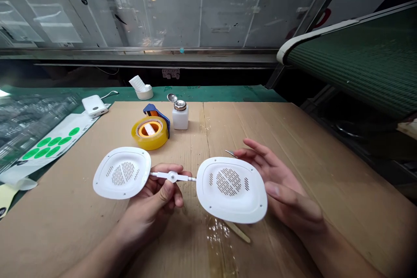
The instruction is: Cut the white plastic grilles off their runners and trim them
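A white plastic device has two rounded panels with slotted grilles, the left panel (122,173) and the right panel (232,191), joined by a thin jointed bar (172,177). My left hand (156,195) grips the bar at its middle, thumb on the round joint and fingers behind. My right hand (283,182) is beside the right panel, fingers stretched and apart, thumb at or very near its edge. A small metal tip (230,153) shows by the right fingertips; whether they hold it is unclear. Below the right panel lies a partly hidden, flat tan strip (239,232).
Beyond the hands, yellow tape (150,133) sits by a blue tape dispenser (158,115) and a white pump bottle (180,116). A sheet with green stickers (54,143) and a white box-shaped device (94,106) lie left on the cardboard-covered table (107,234). A green conveyor (361,56) rises at right.
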Action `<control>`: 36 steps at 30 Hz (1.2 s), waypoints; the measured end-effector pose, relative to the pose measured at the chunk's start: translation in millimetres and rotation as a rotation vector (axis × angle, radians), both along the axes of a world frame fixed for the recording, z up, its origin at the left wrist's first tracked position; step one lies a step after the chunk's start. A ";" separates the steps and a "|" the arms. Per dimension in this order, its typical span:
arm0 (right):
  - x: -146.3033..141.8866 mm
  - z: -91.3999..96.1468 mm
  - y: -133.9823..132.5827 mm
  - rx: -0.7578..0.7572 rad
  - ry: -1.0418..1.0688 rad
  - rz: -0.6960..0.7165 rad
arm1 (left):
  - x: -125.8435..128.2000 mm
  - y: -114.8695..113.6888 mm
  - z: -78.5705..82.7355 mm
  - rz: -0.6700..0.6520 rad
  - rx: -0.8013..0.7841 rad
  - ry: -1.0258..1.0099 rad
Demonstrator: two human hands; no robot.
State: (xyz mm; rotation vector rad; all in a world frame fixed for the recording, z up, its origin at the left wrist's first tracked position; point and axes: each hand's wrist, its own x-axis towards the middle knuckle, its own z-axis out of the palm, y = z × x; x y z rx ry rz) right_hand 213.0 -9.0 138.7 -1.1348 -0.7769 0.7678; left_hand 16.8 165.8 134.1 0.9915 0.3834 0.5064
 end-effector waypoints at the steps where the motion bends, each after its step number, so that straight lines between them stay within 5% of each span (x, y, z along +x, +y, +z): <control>1: 0.1 -0.1 -1.6 0.009 -0.015 0.018 | 0.4 0.2 -1.0 -0.006 0.008 0.004; 7: -9.1 0.1 -8.6 -0.214 -0.261 0.181 | -1.0 -0.8 -12.7 -0.120 0.075 0.040; 11: -20.3 7.1 -1.3 -0.371 -0.538 0.143 | -0.7 -5.2 -16.4 -0.221 0.110 0.009; 15: -26.3 9.9 6.3 -0.431 -0.566 0.147 | 0.0 -8.1 -19.6 -0.280 0.142 0.006; 22: -30.1 4.8 5.4 -0.353 -0.650 0.033 | -2.3 -8.7 -21.2 -0.338 0.230 0.028; 30: -22.2 4.0 4.3 -0.243 -0.659 0.022 | 0.0 -7.1 -17.8 -0.368 0.156 0.044; 36: -27.5 5.5 3.3 -0.378 -0.655 0.111 | 3.1 -7.7 -13.8 -0.316 0.135 0.026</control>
